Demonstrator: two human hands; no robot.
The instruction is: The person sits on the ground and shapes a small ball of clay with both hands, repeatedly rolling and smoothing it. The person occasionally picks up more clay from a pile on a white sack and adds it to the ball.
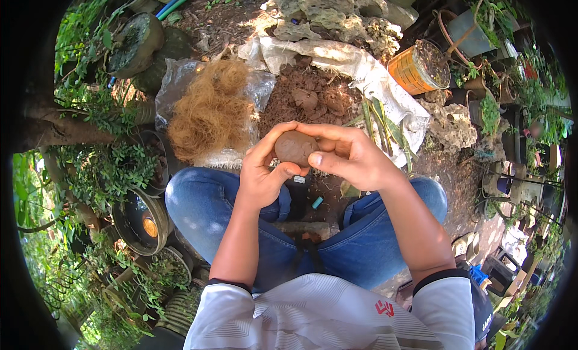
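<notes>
Between both hands, above my lap, is a smooth, rounded lump of brown clay point(295, 148). My left hand point(265, 169) curls round its left side, thumb along the lower edge. From the other side my right hand point(355, 157) grips it, its thumb pressed on the lower right of the lump. Beyond the hands a heap of loose, wet brown clay point(304, 97) lies on a white woven sack point(391, 97). To its left, a tangle of brown coir fibre point(211, 109) rests on a clear plastic sheet point(171, 79).
Long green leaves point(391, 130) lie on the sack's right side. An orange tin bucket point(418, 67) stands tilted at the far right near rough rocks point(451, 127). At the left are a dark round basin point(141, 223) and potted plants. A small teal cylinder point(317, 202) lies between my legs.
</notes>
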